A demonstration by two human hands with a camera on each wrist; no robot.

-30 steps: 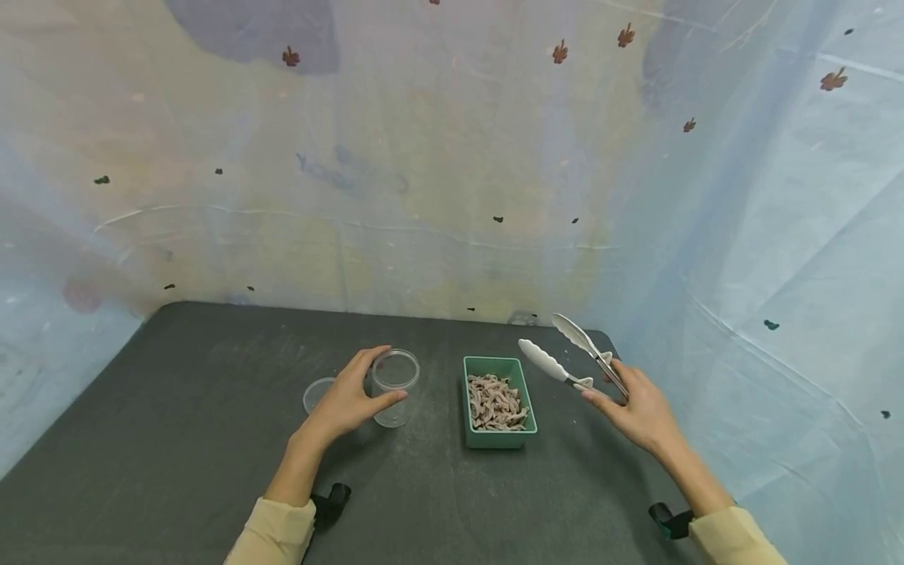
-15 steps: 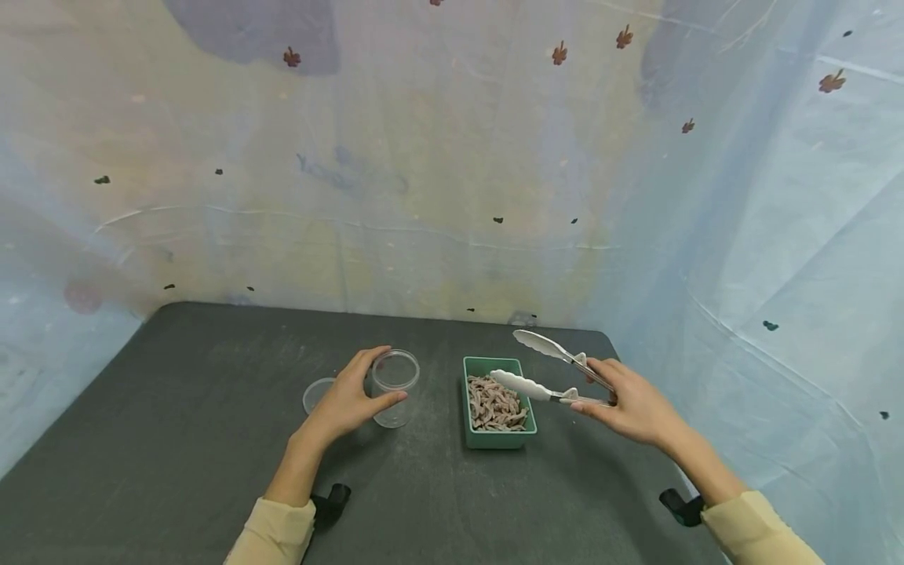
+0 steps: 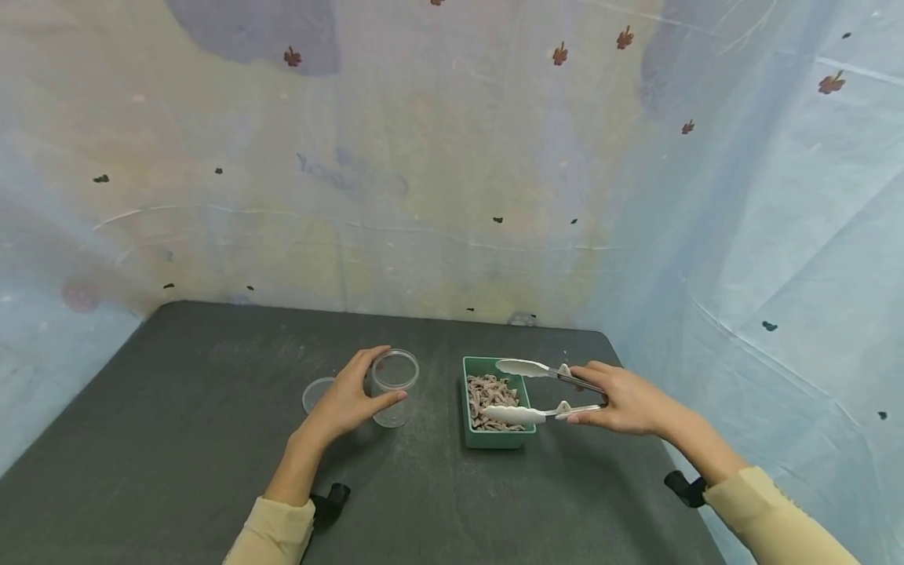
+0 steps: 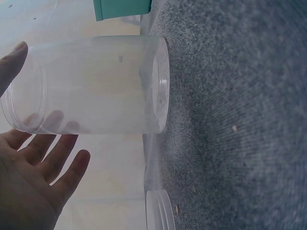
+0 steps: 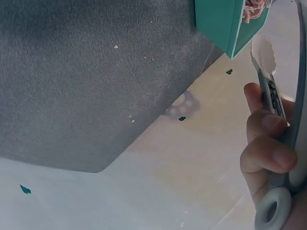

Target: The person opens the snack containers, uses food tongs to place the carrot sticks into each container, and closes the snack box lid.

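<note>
My left hand [image 3: 351, 402] holds a clear plastic jar [image 4: 100, 86] near its top, thumb on one side and fingers on the other. Upright on the table, the jar has nothing visible inside. My right hand [image 3: 625, 399] grips a pair of tongs [image 3: 513, 415] with white scalloped tips, their arms spread wide. Those tips overlap the green rectangular container [image 3: 498, 442], one near the back rim and one over the near part of its contents. Greyish-brown strips [image 3: 486, 391], like shredded meat, fill the container. In the right wrist view, curled fingers [image 5: 266, 155] wrap the tongs' handle.
A clear round lid [image 3: 315, 394] lies on the dark grey table [image 3: 212, 439], left of the jar and partly behind my left hand. Patterned plastic sheeting [image 3: 424, 157] hangs behind the table and along its right side.
My right hand has brought the tongs leftward and down, from right of the green container to over it. The left hand and the jar have stayed where they were.
</note>
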